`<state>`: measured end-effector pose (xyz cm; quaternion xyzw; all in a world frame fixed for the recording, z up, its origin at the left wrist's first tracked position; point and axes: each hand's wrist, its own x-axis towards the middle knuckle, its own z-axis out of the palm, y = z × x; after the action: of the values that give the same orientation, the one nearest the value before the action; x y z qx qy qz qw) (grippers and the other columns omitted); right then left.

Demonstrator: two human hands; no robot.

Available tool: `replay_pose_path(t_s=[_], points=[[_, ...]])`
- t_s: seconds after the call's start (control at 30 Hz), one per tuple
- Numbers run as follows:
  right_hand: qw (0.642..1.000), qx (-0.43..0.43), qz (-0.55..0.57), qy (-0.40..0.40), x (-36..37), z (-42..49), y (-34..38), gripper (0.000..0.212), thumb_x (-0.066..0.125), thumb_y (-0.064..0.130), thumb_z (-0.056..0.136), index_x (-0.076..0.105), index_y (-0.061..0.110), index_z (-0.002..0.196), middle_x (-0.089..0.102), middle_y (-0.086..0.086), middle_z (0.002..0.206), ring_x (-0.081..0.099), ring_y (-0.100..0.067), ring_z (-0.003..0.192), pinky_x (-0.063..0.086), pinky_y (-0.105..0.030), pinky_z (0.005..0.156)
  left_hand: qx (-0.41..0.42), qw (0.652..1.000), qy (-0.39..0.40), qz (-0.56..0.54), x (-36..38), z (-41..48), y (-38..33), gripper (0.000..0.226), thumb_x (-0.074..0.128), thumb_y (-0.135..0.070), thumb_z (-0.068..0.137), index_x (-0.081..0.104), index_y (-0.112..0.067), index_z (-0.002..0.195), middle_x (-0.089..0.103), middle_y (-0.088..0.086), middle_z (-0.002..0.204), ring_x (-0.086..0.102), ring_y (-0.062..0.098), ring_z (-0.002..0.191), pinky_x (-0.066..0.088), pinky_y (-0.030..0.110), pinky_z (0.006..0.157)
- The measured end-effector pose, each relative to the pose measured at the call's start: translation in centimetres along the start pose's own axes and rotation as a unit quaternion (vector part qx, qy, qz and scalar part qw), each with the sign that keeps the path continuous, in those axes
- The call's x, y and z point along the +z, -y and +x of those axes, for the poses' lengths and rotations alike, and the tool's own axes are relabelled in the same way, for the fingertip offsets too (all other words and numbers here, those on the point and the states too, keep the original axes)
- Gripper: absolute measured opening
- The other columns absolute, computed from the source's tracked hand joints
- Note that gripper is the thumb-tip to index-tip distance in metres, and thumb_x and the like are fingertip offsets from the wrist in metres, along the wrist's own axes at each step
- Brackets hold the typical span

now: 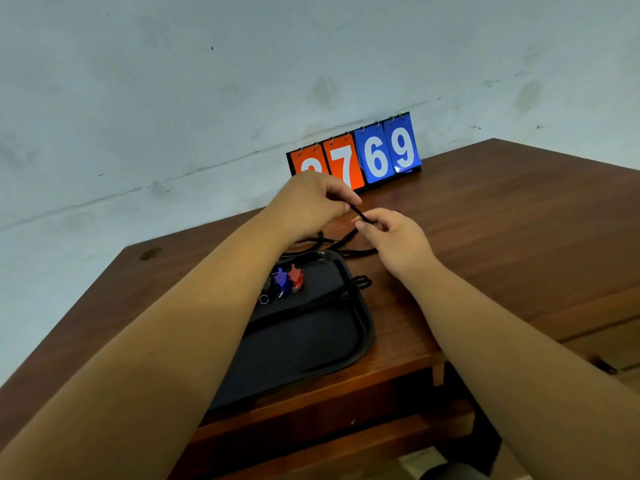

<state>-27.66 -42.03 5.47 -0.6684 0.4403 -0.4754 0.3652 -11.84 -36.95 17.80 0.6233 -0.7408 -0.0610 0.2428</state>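
Two hands pinch a black cord (pixel 357 213) above the desk (pixel 502 237), near its far edge. The left hand (pixel 308 206) grips the higher end and the right hand (pixel 393 242) the lower, so the short stretch between them slants from far left to near right. The slack trails onto the desk behind a tray (pixel 364 327) holding a blue clip (pixel 282 279), a red clip (pixel 296 275) and a ring (pixel 264 299). A scoreboard (pixel 375 155) stands at the far edge.
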Motion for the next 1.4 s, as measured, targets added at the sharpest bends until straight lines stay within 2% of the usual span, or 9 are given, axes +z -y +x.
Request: replay_pose_path(t_s=[0.13, 0.37, 0.53, 0.77, 0.87, 1.0, 1.13, 1.3, 1.4], points=[[1.0, 0.004, 0.004, 0.012, 0.1, -0.1, -0.2, 0.018, 0.065, 0.042, 0.107, 0.078, 0.032, 0.113, 0.072, 0.011, 0.102, 0.064, -0.007, 0.098, 0.045, -0.022, 0.077, -0.021, 0.998, -0.047, 0.041, -0.4, -0.8, 0.6, 0.028, 0.067, -0.015, 0.106, 0.076, -0.026, 0.129, 0.071, -0.005, 0.135, 0.062, 0.011, 0.125, 0.041, 0.02, 0.099], [0.996, -0.018, -0.083, 0.034, 0.3, -0.4, 0.2, 0.019, 0.06, 0.039, 0.11, 0.074, 0.03, 0.119, 0.07, 0.014, 0.109, 0.061, -0.001, 0.099, 0.042, -0.014, 0.077, -0.072, 0.993, -0.07, 0.057, -1.8, -2.5, 3.0, 0.022, 0.068, -0.015, 0.106, 0.077, -0.027, 0.121, 0.068, -0.001, 0.143, 0.058, 0.022, 0.139, 0.045, 0.032, 0.112], [0.976, -0.045, -0.209, 0.045, 1.1, -0.8, 0.6, 0.02, 0.052, 0.038, 0.113, 0.069, 0.028, 0.111, 0.067, 0.011, 0.097, 0.064, -0.009, 0.09, 0.056, -0.034, 0.08, -0.092, 0.989, -0.109, 0.045, -4.1, -5.0, 4.9, 0.021, 0.066, -0.013, 0.106, 0.078, -0.027, 0.114, 0.069, -0.007, 0.124, 0.061, 0.014, 0.117, 0.044, 0.027, 0.098], [0.965, -0.037, -0.255, 0.057, 1.0, -1.1, 1.3, 0.018, 0.05, 0.038, 0.114, 0.065, 0.03, 0.118, 0.066, 0.01, 0.099, 0.062, -0.008, 0.089, 0.052, -0.033, 0.077, -0.146, 0.974, -0.173, -0.002, -7.2, -8.9, 8.4, 0.022, 0.065, -0.011, 0.105, 0.078, -0.029, 0.108, 0.074, -0.005, 0.109, 0.07, 0.011, 0.1, 0.051, 0.025, 0.086], [0.955, -0.032, -0.29, 0.042, 1.2, -1.2, 1.3, 0.019, 0.047, 0.038, 0.114, 0.064, 0.028, 0.114, 0.066, 0.007, 0.097, 0.062, -0.009, 0.087, 0.054, -0.036, 0.077, -0.164, 0.964, -0.206, -0.037, -8.7, -10.3, 9.7, 0.024, 0.064, -0.01, 0.104, 0.078, -0.03, 0.104, 0.076, -0.007, 0.101, 0.074, 0.007, 0.092, 0.059, 0.035, 0.093], [0.951, -0.033, -0.306, 0.019, 1.1, -1.4, 1.3, 0.022, 0.046, 0.037, 0.115, 0.065, 0.025, 0.113, 0.064, 0.008, 0.095, 0.063, -0.012, 0.087, 0.058, -0.042, 0.082, -0.181, 0.953, -0.232, -0.069, -10.5, -12.3, 11.5, 0.026, 0.066, -0.01, 0.102, 0.079, -0.032, 0.1, 0.078, -0.007, 0.097, 0.076, 0.009, 0.09, 0.06, 0.042, 0.101], [0.952, -0.045, -0.302, 0.022, 1.1, -1.5, 1.3, 0.021, 0.049, 0.036, 0.114, 0.066, 0.025, 0.117, 0.063, 0.01, 0.097, 0.062, -0.009, 0.09, 0.056, -0.038, 0.083, -0.195, 0.945, -0.249, -0.087, -11.8, -14.2, 13.2, 0.026, 0.067, -0.01, 0.1, 0.079, -0.033, 0.096, 0.079, -0.007, 0.094, 0.078, 0.013, 0.093, 0.061, 0.046, 0.099], [0.951, -0.084, -0.295, 0.025, 1.1, -1.8, 1.5, 0.025, 0.057, 0.036, 0.111, 0.071, 0.022, 0.126, 0.06, 0.005, 0.106, 0.061, -0.014, 0.099, 0.051, -0.034, 0.087, -0.21, 0.94, -0.253, -0.092, -12.4, -16.8, 14.6, 0.025, 0.067, -0.009, 0.101, 0.079, -0.031, 0.099, 0.079, -0.007, 0.094, 0.077, 0.017, 0.095, 0.06, 0.04, 0.1], [0.946, -0.067, -0.316, 0.005, 0.7, -1.6, 1.4, 0.032, 0.06, 0.044, 0.107, 0.074, 0.025, 0.128, 0.056, 0.004, 0.108, 0.059, -0.02, 0.106, 0.058, -0.044, 0.095, -0.218, 0.938, -0.253, -0.098, -12.7, -18.6, 15.6, 0.024, 0.068, -0.01, 0.101, 0.079, -0.031, 0.101, 0.08, -0.005, 0.095, 0.076, 0.017, 0.095, 0.06, 0.037, 0.096]])
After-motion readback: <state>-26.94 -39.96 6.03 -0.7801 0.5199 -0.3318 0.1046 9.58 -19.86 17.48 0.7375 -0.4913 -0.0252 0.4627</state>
